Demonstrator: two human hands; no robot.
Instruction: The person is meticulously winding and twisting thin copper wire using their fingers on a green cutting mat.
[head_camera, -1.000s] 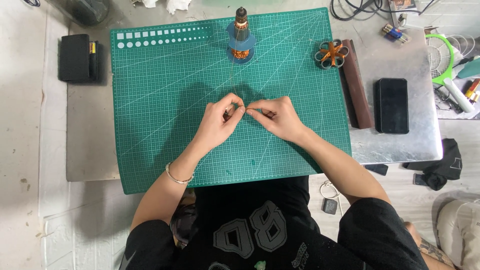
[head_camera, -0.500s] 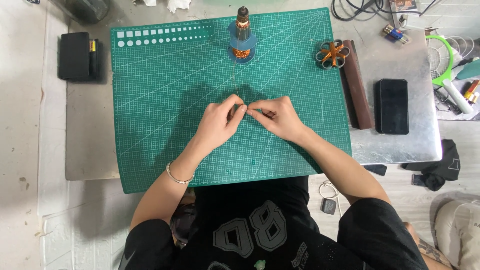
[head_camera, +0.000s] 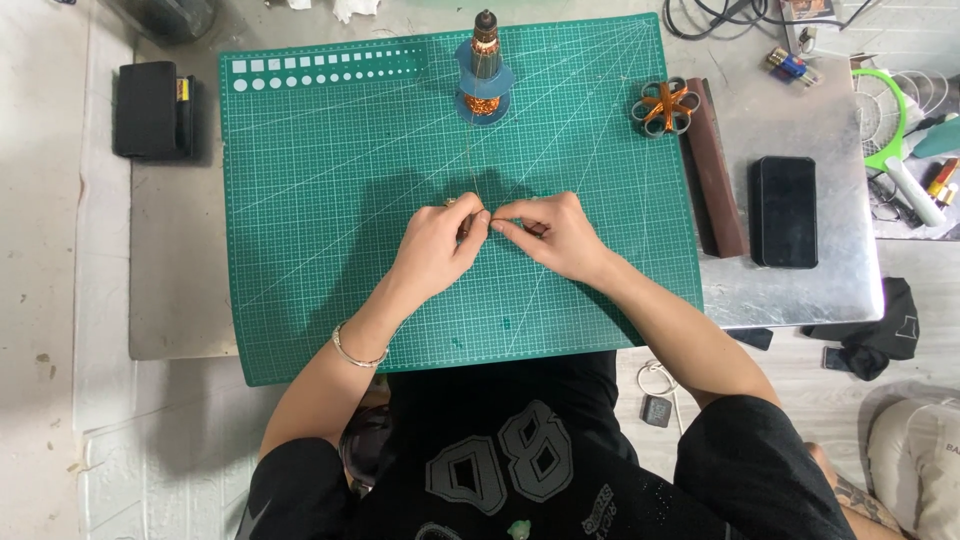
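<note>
Where a thin copper wire runs down the green cutting mat from its spool, the left hand and right hand pinch it together. A wire flower, brown bar and phone lie rightward on the table.

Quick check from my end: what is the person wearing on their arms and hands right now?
Both arms are bare from the upper arm down, with short black sleeves above. The left hand and right hand wear no gloves. A thin silver-coloured bracelet circles the left wrist; the right wrist shows nothing. The black shirt carries large grey numerals on the front.
</note>
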